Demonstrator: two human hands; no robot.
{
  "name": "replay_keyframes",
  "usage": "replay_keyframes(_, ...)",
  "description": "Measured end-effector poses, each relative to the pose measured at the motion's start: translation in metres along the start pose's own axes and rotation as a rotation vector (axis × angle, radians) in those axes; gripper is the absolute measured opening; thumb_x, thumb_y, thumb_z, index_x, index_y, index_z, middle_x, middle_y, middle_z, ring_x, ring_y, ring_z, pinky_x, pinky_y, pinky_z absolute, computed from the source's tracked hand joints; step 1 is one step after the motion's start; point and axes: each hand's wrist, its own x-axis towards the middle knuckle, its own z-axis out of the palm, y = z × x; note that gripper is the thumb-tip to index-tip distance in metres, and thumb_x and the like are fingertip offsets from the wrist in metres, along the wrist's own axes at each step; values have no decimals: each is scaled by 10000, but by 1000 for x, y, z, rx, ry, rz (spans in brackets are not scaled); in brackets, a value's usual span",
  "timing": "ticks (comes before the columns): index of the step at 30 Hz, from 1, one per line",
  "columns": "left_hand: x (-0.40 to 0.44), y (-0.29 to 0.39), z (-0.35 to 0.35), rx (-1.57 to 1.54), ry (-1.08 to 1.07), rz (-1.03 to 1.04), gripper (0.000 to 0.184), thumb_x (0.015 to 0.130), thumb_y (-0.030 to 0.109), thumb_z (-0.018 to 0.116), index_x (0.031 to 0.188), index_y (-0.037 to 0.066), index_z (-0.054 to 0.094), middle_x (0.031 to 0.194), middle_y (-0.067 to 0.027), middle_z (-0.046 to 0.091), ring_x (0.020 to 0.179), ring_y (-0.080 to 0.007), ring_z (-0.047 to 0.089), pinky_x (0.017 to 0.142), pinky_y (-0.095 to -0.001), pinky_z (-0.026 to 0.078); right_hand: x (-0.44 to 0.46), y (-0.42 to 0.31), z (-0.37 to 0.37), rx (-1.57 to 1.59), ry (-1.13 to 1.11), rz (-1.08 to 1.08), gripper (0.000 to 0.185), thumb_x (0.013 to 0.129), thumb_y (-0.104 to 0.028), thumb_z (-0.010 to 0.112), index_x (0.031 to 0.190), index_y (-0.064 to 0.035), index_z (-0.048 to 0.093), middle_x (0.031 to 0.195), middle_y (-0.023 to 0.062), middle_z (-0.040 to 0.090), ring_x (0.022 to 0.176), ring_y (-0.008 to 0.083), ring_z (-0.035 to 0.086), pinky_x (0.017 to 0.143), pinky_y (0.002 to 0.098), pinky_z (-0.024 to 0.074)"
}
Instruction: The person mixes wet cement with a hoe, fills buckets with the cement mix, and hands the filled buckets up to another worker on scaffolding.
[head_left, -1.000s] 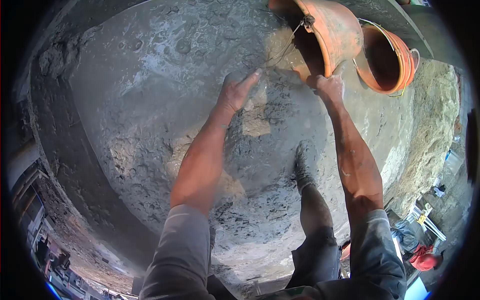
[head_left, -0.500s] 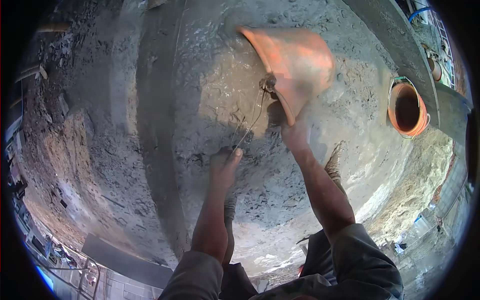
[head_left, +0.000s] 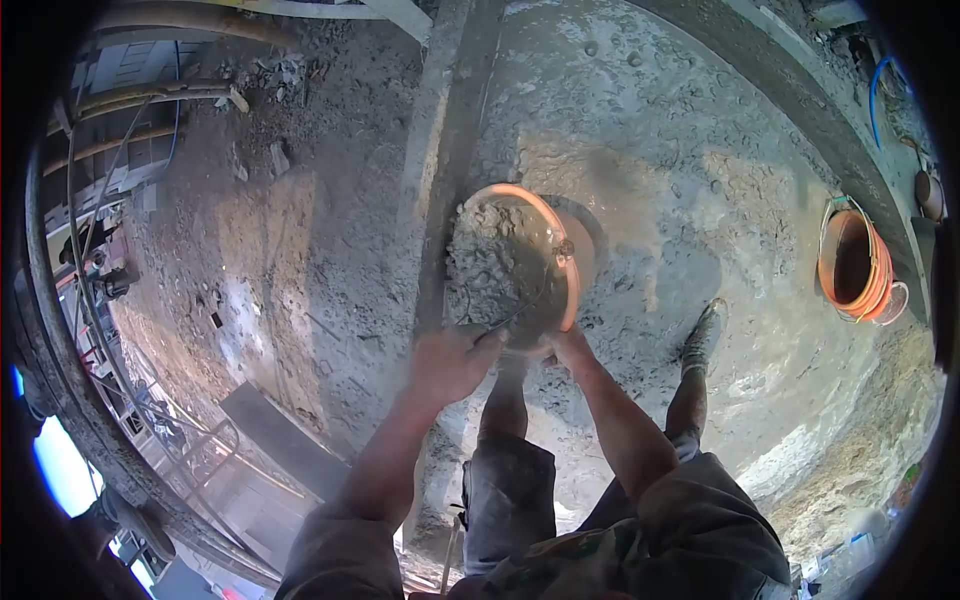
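Note:
An orange bucket (head_left: 588, 248) is tilted in front of my legs, its mouth facing left. Lumpy wet concrete (head_left: 485, 250) shows at the mouth; how much is inside the bucket and how much on the ground I cannot tell. My left hand (head_left: 455, 365) is closed around the bucket's thin wire handle, low at the left of the mouth. On the near edge of the rim my right hand (head_left: 570, 348) is closed, with some fingers hidden.
Another orange bucket (head_left: 850, 265) stands at the right beside a concrete beam (head_left: 800, 85). A straight raised strip (head_left: 440, 150) runs left of the tilted bucket. My muddy foot (head_left: 703, 335) rests on wet concrete. Poles and a metal frame (head_left: 75, 330) line the left side.
The tilted bucket has come nearer to my legs and turned, so its mouth and the grey mix now show. Both hands stay on it; my view has shifted left.

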Motion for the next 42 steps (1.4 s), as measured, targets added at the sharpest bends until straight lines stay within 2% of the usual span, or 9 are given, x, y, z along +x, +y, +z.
replay_keyframes(4, 73, 64, 4, -217, -354, -393, 285, 813, 175, 515, 1075, 248, 602, 1134, -1, 564, 1069, -209, 500, 801, -449, 425, 11, -13, -53, 142, 56, 47, 220, 792, -177, 534, 896, 17, 550, 790, 131, 594, 623, 232, 609, 481, 342, 519)
replay_keyframes(6, 62, 42, 92, -626, -40, -170, 299, 854, 185, 458, 1121, 264, 565, 1173, -24, 544, 1060, -242, 514, 842, -459, 405, 29, -14, -79, 116, 143, 5, 224, 807, -173, 505, 955, -9, 539, 811, 121, 590, 637, 240, 606, 526, 366, 526)
replay_keyframes(10, 36, 63, 102, -274, -354, -430, 611, 842, 544, 385, 1217, 70, 471, 1219, -109, 510, 1148, -271, 445, 1036, -375, 230, 22, -14, -104, 180, 223, -39, 272, 797, -207, 491, 1025, -60, 505, 848, 89, 575, 596, 242, 580, 527, 385, 511)
replay_keyframes(13, 46, 52, 39, -510, -227, -406, 699, 813, 597, 404, 1204, 21, 476, 1256, -153, 470, 1178, -267, 412, 1061, -369, 158, 5, -20, -105, 9, 286, 40, 266, 781, -245, 492, 965, -58, 537, 793, 70, 574, 561, 222, 562, 498, 352, 472)
replay_keyframes(17, 44, 23, 14, -886, -17, -495, 342, 855, 372, 521, 1001, 73, 600, 877, -54, 618, 767, -182, 565, 721, -337, 430, -10, -46, -94, -42, 382, -118, 280, 760, -270, 507, 901, -38, 577, 700, 93, 589, 562, 198, 567, 469, 342, 433)
replay_keyframes(23, -26, 64, -142, -1285, 119, -786, 455, 813, 472, 553, 797, 25, 635, 739, -25, 566, 688, -123, 469, 650, -278, 395, -127, -72, -52, -186, 411, -287, 253, 755, -223, 545, 836, 13, 588, 671, 139, 602, 584, 206, 598, 461, 345, 468)
replay_keyframes(29, -142, 48, -293, -1280, 248, -375, 517, 776, 421, 609, 1042, -22, 599, 870, -95, 616, 789, -158, 549, 703, -283, 419, -345, -152, 46, -285, 197, -411, 136, 802, -138, 513, 862, -17, 526, 702, 117, 585, 552, 198, 589, 483, 334, 525)
replay_keyframes(34, -245, 67, -458, -1431, 440, -241, 340, 867, 336, 505, 617, 154, 365, 531, 84, 244, 420, -22, 178, 367, -203, 133, -506, -208, 128, -143, -183, -825, 160, 788, -125, 469, 902, -26, 523, 688, 103, 566, 513, 172, 573, 489, 306, 526)
replay_keyframes(42, -347, 62, -631, -1333, 950, 148, 192, 870, 205, 504, 712, 128, 429, 533, 89, 295, 394, -18, 232, 361, -195, 194, -661, -273, 255, -168, -449, -1202, 164, 820, -159, 509, 846, 0, 537, 732, 84, 541, 611, 130, 554, 545, 264, 524)
